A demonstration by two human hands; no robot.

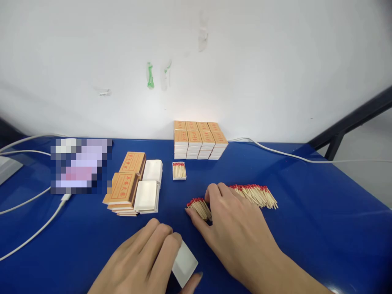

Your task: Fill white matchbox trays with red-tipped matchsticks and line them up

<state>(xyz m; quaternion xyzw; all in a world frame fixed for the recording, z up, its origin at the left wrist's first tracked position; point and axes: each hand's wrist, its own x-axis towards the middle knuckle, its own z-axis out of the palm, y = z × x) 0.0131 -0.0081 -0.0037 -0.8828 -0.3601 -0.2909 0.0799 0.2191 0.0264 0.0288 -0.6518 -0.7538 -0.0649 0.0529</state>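
White tray [185, 264] in L hand [147, 259]; R hand [234, 226] round matches [198, 208].

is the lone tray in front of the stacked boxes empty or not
Not empty: red-headed matches lie inside the tray.

My left hand [141, 259] is cut off by the bottom edge, and its fingers cover part of the white tray [185, 264] I hold. My right hand [235, 228] hides the middle of the matches [257, 197], so I can't tell whether they form one pile. Beyond my left hand, a pixelated patch [85, 163] masks what the white plug [66, 197] meets.
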